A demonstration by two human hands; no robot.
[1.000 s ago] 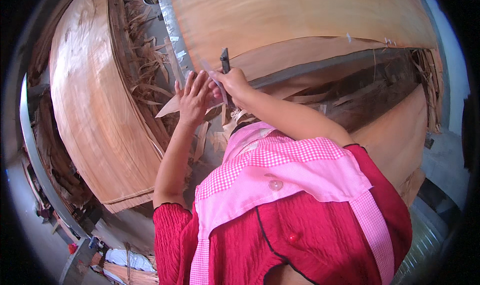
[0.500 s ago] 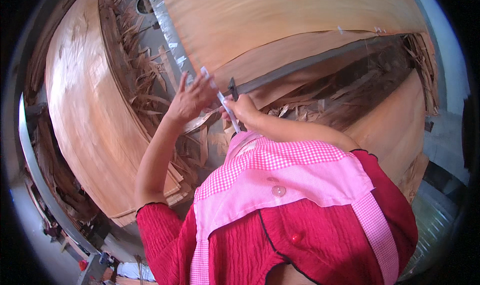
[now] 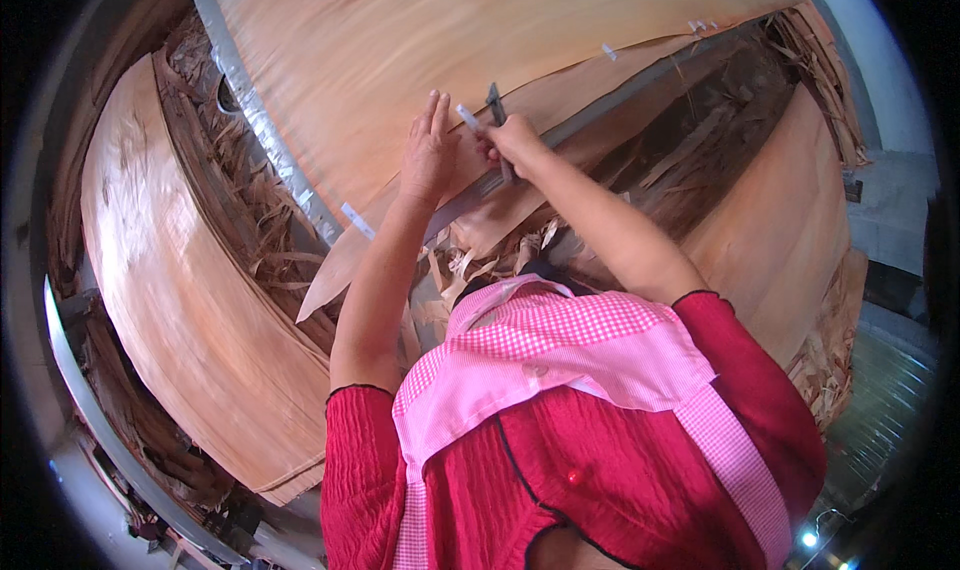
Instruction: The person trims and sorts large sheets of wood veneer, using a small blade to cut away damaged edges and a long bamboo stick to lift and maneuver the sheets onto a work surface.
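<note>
My left hand (image 3: pixel 428 155) lies with extended fingers on the large pale veneer sheet (image 3: pixel 420 30), near the seam with a narrower veneer piece (image 3: pixel 328 275). Just to its right, my right hand (image 3: pixel 515 150) grips a dark slim tool (image 3: pixel 494 100); a short white tape strip (image 3: pixel 467 117) is at its fingers. Another white strip (image 3: pixel 357 220) sticks on the veneer left of my forearm, and small tabs (image 3: pixel 609 50) dot the seam farther right. A grey straight band (image 3: pixel 690 75) shows beneath the narrow piece's edge.
Curved veneer stacks stand at left (image 3: pixel 175 300) and right (image 3: pixel 760 220). Torn veneer scraps (image 3: pixel 270 240) fill the gaps between them. A metal strip (image 3: pixel 255 120) edges the large sheet's left side. A pale wall (image 3: pixel 855 80) rises at far right.
My left hand has moved from the tape onto the sheet, fingers flattened. My right hand rose with the tool. A white strip now shows by my left wrist. The view has shifted.
</note>
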